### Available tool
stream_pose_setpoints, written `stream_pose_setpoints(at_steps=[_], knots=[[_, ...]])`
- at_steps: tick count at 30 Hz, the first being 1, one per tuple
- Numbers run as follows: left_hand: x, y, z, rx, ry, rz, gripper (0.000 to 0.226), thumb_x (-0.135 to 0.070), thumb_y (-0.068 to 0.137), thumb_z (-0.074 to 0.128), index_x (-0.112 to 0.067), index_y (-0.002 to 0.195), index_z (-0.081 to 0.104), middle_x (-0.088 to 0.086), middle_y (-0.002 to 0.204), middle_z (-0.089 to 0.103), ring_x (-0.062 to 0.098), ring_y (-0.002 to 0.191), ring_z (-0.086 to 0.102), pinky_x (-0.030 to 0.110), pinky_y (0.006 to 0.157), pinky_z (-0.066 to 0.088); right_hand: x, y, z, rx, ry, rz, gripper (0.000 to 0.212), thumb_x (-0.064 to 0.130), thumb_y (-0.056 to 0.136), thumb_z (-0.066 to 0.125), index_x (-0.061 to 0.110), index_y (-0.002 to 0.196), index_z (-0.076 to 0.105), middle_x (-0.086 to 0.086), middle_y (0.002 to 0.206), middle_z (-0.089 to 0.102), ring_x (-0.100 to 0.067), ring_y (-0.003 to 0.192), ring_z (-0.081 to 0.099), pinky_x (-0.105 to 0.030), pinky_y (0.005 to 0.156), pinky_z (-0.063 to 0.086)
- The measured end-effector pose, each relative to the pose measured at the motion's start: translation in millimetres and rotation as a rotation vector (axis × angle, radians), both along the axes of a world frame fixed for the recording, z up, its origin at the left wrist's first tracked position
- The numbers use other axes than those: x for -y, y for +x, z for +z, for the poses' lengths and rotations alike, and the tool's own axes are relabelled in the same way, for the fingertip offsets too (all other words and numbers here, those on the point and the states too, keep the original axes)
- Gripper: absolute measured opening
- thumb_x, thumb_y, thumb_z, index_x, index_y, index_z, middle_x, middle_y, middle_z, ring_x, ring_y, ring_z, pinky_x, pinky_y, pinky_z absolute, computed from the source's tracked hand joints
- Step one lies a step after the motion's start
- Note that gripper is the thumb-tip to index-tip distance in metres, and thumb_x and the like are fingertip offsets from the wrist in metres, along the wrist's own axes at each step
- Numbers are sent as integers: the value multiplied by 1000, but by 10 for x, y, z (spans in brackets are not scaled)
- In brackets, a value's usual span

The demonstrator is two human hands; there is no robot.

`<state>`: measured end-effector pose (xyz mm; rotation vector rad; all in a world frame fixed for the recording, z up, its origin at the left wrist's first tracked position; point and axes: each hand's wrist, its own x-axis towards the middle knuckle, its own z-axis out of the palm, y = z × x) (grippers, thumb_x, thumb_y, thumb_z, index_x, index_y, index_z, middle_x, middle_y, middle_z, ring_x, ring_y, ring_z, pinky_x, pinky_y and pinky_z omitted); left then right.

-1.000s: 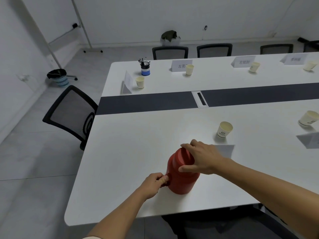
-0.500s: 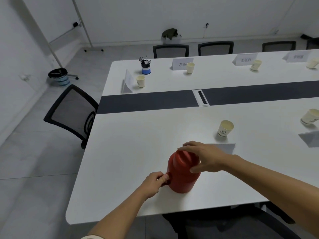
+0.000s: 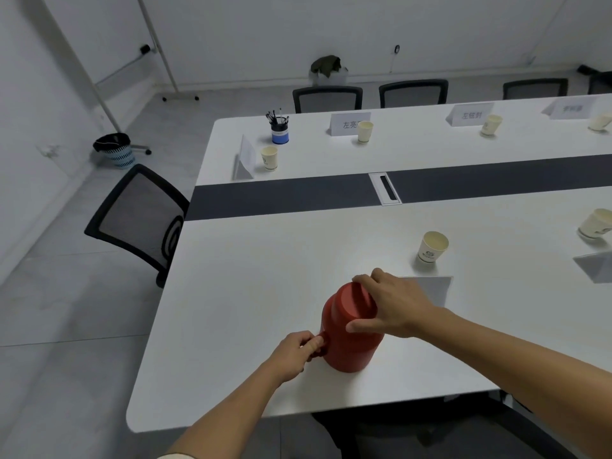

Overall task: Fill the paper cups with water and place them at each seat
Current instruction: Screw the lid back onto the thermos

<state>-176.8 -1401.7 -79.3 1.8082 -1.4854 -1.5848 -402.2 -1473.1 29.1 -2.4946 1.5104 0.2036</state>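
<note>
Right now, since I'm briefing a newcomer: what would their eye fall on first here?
The red jug near the front edge of the table, left hand gripping its handle, right hand clasping its top. Then the paper cup standing just beyond it, to the right.

Red thermos jug (image 3: 356, 346): matte red, lid on, upright on near half of table (image 3: 251, 293), close to front edge; small handle on its left side. Left hand (image 3: 294, 354) grips handle; right hand (image 3: 394, 308) curls over lid.

Nearest paper cup (image 3: 432, 248): cream, dark logo, upright, beyond and right of jug, apart from it.

Second cup (image 3: 596, 225): same half, at right frame edge.

Far half: four cream cups (image 3: 270, 158), (image 3: 365, 131), (image 3: 491, 124), (image 3: 600, 122), well apart. Contents not discernible.
</note>
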Motion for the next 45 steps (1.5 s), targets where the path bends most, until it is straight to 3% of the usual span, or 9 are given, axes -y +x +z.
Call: stream_pose_setpoints(at_steps=[4, 10, 16, 23, 27, 35, 39, 42, 45], knots=[[0, 5, -38, 8, -1, 10, 30, -43, 101, 48, -18, 91, 61, 8, 106, 69, 13, 88, 60, 26, 70, 49, 107, -130, 22, 161, 273, 26, 98, 57, 72, 75, 33, 152, 23, 10, 155, 27, -17, 133, 41, -31, 100, 42], [-5, -2, -40, 3, 11, 16, 28, -42, 101, 47, -20, 91, 61, 1, 103, 69, 15, 95, 63, 29, 75, 51, 39, -75, 2, 36, 46, -2, 98, 76, 66, 66, 34, 146, 28, 6, 126, 50, -18, 112, 53, -32, 83, 44], [-9, 0, -51, -10, 19, 29, 27, -41, 101, 48, -19, 92, 62, -3, 98, 68, 13, 89, 62, 29, 73, 50, 117, -158, -40, 274, 277, 68, 90, 39, 72, 80, 39, 147, 32, 15, 151, 32, -15, 128, 44, -27, 93, 42], [-18, -18, -29, 7, 27, 31, 26, -40, 101, 48, -19, 94, 61, -3, 99, 68, 14, 90, 62, 29, 74, 50, 96, -137, -74, 225, 153, 36, 100, 56, 68, 78, 40, 150, 22, 13, 139, 41, -12, 124, 41, -27, 91, 40], [-32, -28, -28, 3, 37, 37, 31, -42, 100, 48, -15, 99, 63, -2, 100, 67, 12, 88, 62, 30, 75, 51, 89, -141, -151, 343, 247, 82, 94, 45, 76, 78, 38, 152, 23, 16, 151, 30, -11, 131, 39, -24, 94, 37], [-34, -60, -6, 16, 38, 50, 30, -40, 101, 48, -15, 97, 65, 2, 102, 70, 13, 87, 62, 30, 76, 50, -69, -163, -321, 480, 82, -24, 91, 59, 72, 75, 40, 149, 29, 19, 146, 39, -8, 129, 43, -35, 97, 43], [-30, -72, 15, -17, 64, 64, 33, -37, 102, 48, -9, 100, 65, -4, 97, 69, 9, 91, 62, 22, 75, 46, -67, -180, -389, 621, 213, -120, 92, 55, 66, 82, 39, 145, 38, 22, 138, 45, -1, 123, 44, -28, 99, 41], [-20, -162, 54, -55, 90, 146, 28, -30, 103, 48, -10, 90, 63, 0, 93, 69, 6, 80, 60, 14, 66, 41, -45, -283, -469, 874, 487, -323, 74, 53, 73, 80, 40, 138, 48, 24, 129, 55, 5, 120, 50, -29, 101, 45], [32, -348, 19, -50, 102, 338, 25, -18, 100, 45, -8, 82, 60, 13, 89, 71, 15, 78, 65, 15, 64, 45, -9, -453, -626, 996, 643, -593, 39, 55, 93, 52, 35, 126, 59, 16, 126, 61, -9, 121, 55, -41, 101, 48]])
